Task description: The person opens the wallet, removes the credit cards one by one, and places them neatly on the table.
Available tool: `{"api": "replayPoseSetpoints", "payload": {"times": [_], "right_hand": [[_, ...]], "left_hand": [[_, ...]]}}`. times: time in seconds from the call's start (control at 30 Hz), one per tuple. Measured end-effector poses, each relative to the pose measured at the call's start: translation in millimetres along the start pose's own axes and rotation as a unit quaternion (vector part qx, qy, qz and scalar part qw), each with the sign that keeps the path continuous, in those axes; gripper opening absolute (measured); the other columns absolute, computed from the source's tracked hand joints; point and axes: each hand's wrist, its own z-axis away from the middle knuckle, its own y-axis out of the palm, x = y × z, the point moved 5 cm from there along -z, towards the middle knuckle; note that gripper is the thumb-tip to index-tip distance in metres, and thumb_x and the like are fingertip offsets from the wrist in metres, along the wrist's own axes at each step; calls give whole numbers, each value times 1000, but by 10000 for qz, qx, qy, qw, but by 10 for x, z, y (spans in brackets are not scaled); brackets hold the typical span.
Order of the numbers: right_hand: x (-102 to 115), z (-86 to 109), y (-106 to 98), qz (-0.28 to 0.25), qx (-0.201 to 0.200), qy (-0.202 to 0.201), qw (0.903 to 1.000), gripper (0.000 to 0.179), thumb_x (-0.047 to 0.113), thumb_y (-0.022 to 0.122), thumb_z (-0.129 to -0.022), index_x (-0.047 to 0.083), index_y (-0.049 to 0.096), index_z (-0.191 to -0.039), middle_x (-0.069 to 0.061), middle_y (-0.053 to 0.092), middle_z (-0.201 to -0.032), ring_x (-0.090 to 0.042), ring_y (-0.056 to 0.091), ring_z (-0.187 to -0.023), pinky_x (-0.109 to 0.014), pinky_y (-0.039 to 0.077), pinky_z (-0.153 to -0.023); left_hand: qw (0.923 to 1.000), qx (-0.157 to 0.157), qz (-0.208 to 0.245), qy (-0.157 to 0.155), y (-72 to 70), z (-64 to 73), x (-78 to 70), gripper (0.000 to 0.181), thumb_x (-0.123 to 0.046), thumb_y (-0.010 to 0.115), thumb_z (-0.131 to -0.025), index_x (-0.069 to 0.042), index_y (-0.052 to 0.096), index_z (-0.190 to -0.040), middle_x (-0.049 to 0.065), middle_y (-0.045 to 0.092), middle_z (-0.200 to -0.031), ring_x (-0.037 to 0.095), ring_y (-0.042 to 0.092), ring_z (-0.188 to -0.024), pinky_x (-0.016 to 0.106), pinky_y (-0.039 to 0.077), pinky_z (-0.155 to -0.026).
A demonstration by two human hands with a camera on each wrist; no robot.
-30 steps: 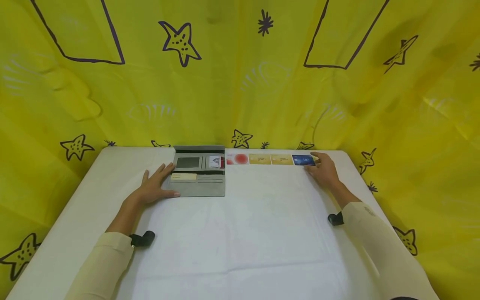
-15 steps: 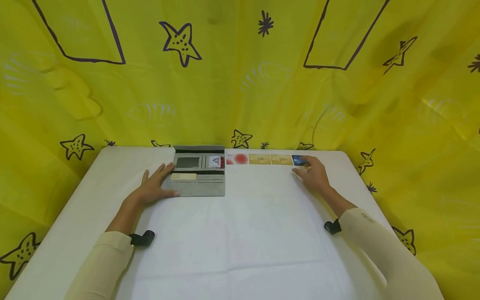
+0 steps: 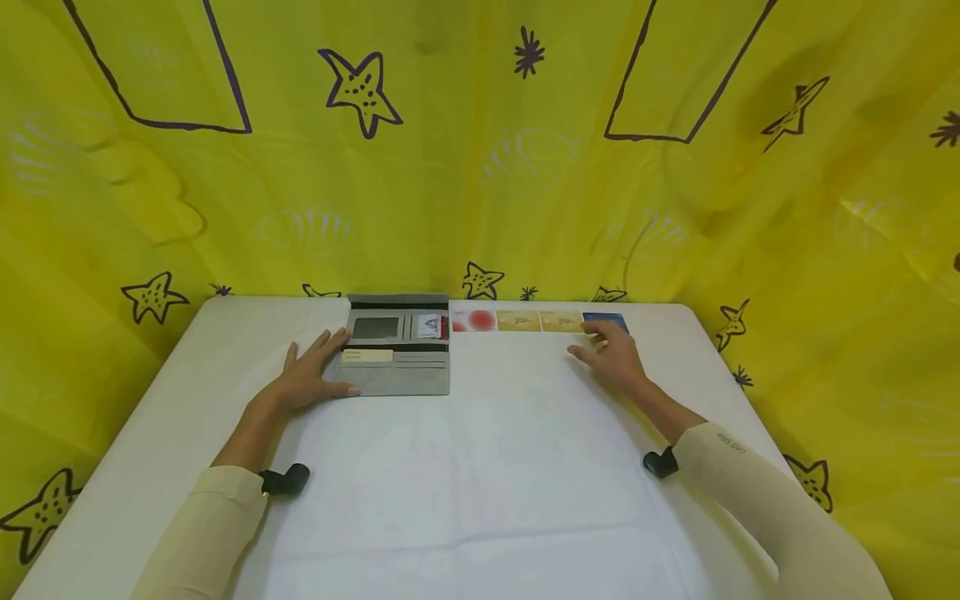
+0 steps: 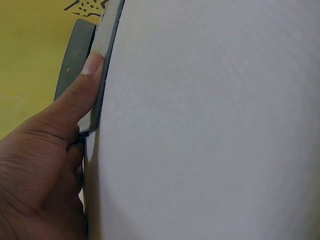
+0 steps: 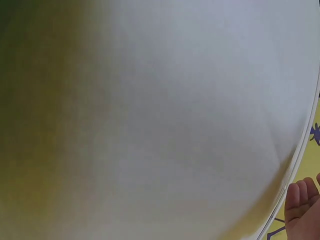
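A grey wallet [image 3: 420, 384] lies unfolded at the back of the table, with cards in its slots. My left hand [image 3: 303, 379] rests at its left side, fingers spread; in the left wrist view the thumb [image 4: 82, 90] lies along the wallet's edge. Right of the wallet runs a row of cards: a white card with a red circle [image 3: 480, 321], two gold cards [image 3: 519, 322] and a blue card [image 3: 613, 318]. Over the blue card's lower part is my right hand [image 3: 618, 360], fingers loosely bent, holding nothing visible. Whether its fingertips touch a card cannot be told.
A white cloth [image 3: 480, 467] with a few creases covers the table. Behind and beside it hangs a yellow curtain [image 3: 450, 183] with starfish drawings. Black wrist cameras [image 3: 287, 479] sit at both cuffs.
My right hand has moved left from the blue card's right end, its fingertips now near the gold card beside it. The blue card lies in the row as before. My left hand has stayed still.
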Motion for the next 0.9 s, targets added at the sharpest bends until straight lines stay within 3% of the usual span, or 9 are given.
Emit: {"api": "replayPoseSetpoints", "payload": {"times": [0.9], "right_hand": [[466, 49, 399, -394, 405, -243, 9981, 54, 18, 86, -90, -1, 66, -137, -19, 70, -126, -37, 62, -119, -53, 50, -103]], "left_hand": [[10000, 2, -58, -29, 13, -4, 12, 108, -42, 85, -87, -3, 22, -166, 25, 15, -172, 47, 2, -158, 66, -20, -118]]}}
